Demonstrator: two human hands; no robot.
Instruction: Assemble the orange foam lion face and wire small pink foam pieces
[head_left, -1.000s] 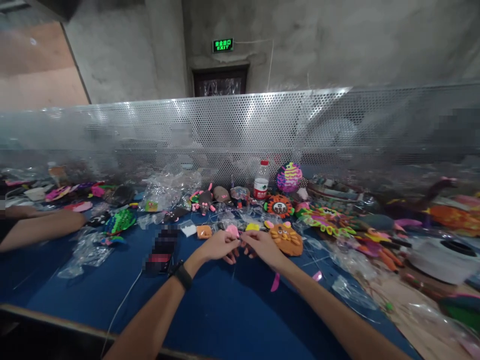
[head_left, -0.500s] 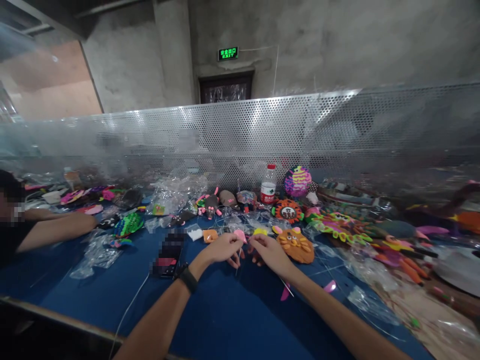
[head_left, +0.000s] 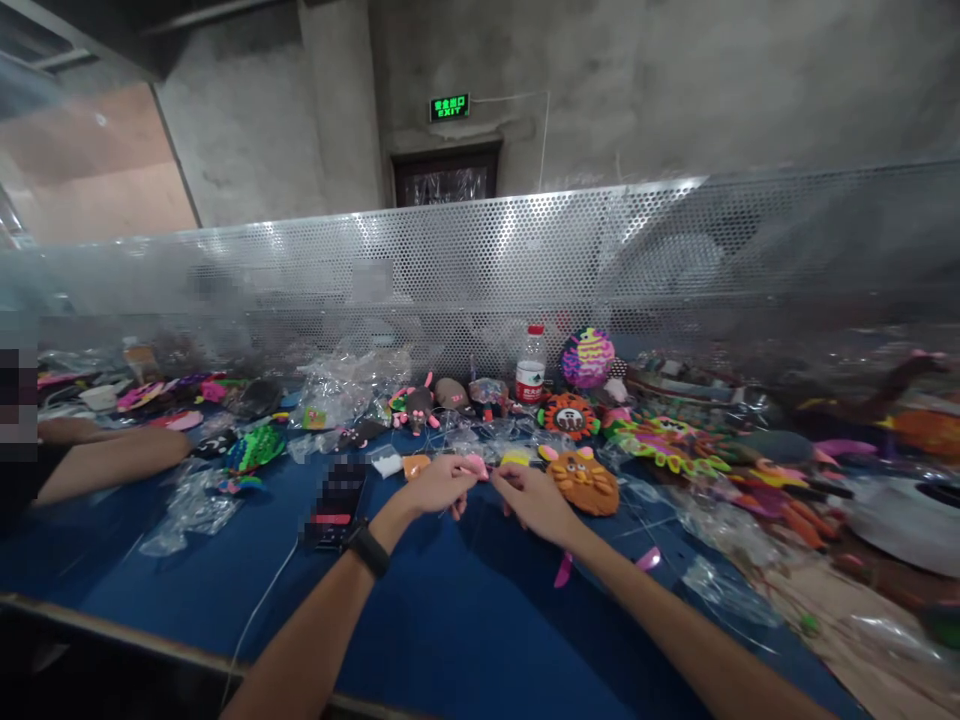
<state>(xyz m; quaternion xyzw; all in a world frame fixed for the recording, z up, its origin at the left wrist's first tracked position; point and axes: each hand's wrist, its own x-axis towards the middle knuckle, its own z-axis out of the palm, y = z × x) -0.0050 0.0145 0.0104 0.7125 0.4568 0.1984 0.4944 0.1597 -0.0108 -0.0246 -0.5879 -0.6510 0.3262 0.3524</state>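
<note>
Above the blue table (head_left: 442, 620), my left hand (head_left: 439, 487) is closed in a pinch on a small lump of pink modelling clay (head_left: 474, 466). My right hand (head_left: 534, 500) faces it from the right, with its thumb and fingers pressed together close to the clay. Whatever sits between the right fingertips is too small to make out. Just right of that hand lies an orange clay cat face (head_left: 585, 482). Small packets of orange clay (head_left: 415, 466), white clay (head_left: 388, 462) and yellow clay (head_left: 516, 457) lie behind the hands.
A phone (head_left: 337, 505) with a cable lies left of my wrist. Behind stand a water bottle (head_left: 531, 370) and several clay animals. Pink plastic tools (head_left: 563, 570) lie under my right forearm. Crumpled plastic bags (head_left: 195, 515) and another person's arm (head_left: 112, 462) are at left.
The hands stay close together around the pink clay, whose visible part looks rounder now. Thin pale sticks seen by the left fingers and under the right wrist no longer show.
</note>
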